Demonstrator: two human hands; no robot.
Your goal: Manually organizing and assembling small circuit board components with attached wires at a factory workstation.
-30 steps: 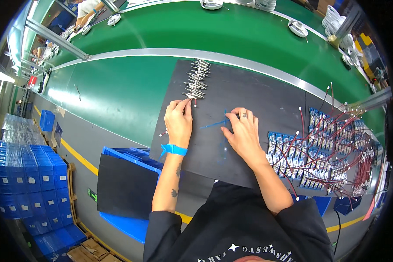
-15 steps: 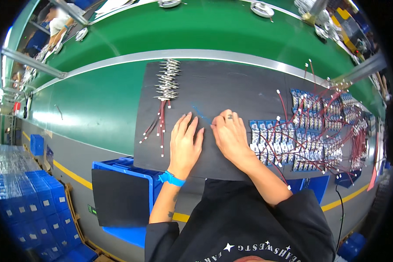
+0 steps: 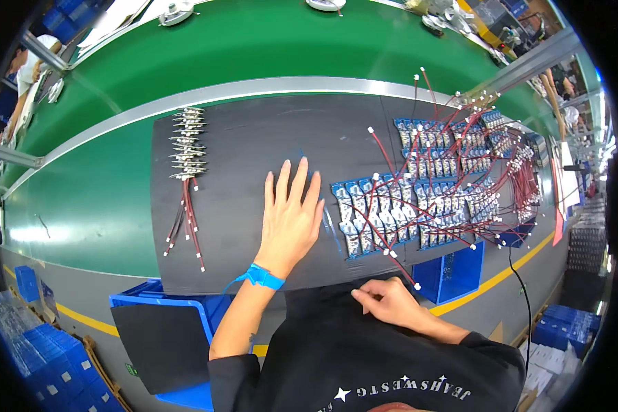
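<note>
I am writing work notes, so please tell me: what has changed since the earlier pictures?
The left hand moved right, away from the row of small parts, and spreads over the black mat. The right hand drew back from the mat to the black shirt. The row and blue boards stayed put.

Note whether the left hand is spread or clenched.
Spread: the left hand is over the black mat, back upward, fingers extended with gaps showing between them.
</note>
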